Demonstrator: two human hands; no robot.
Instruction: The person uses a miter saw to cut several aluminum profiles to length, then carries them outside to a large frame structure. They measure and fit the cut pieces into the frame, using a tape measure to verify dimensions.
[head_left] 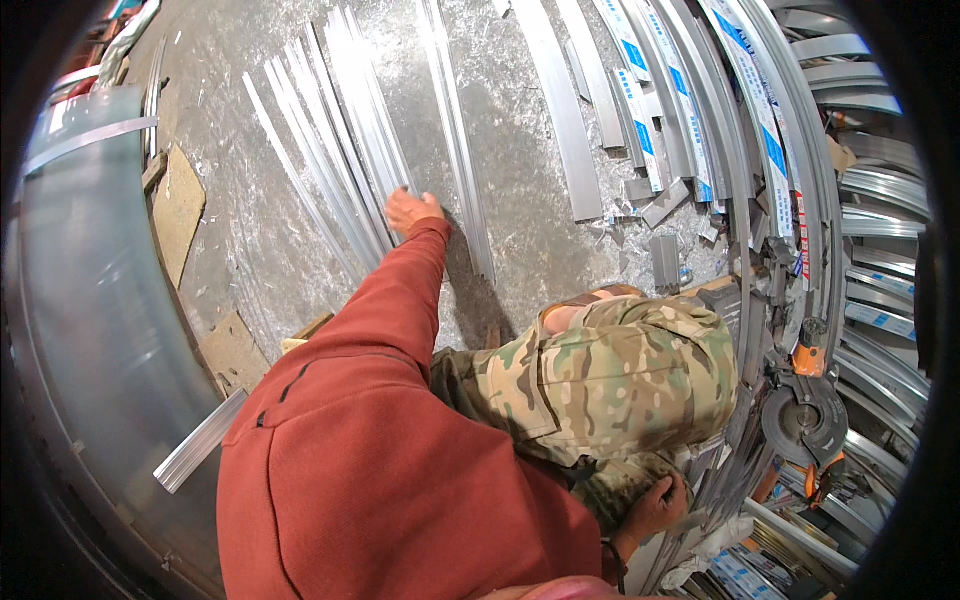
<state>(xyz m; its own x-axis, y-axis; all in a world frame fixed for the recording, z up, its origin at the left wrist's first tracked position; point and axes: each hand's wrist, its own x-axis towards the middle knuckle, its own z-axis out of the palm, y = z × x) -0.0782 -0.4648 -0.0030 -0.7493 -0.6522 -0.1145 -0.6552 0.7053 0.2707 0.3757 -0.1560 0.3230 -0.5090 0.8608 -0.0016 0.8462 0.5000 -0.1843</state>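
Note:
My left hand (413, 211) reaches forward over a bundle of long silver metal strips (362, 110) on the floor. Its thumb stands apart from the fingers, which rest on or just above the strips; contact is hard to make out. To the left of that bundle lie several thinner strips (300, 140), fanned slightly apart. Another narrow pair of metal strips (462, 150) runs to the right of this hand. My right hand (655, 512) rests by my camouflage-trousered leg (630, 365), its fingers curled in, with nothing visible in them.
Long profiles with blue-and-white film (685, 110) lie at the right, near small metal offcuts (665, 203). A circular cutting saw (803, 420) stands beside my knee. Stacked profiles (870, 215) fill the far right. A glass-like sheet (110, 250) and brown board pieces (178, 215) are at the left.

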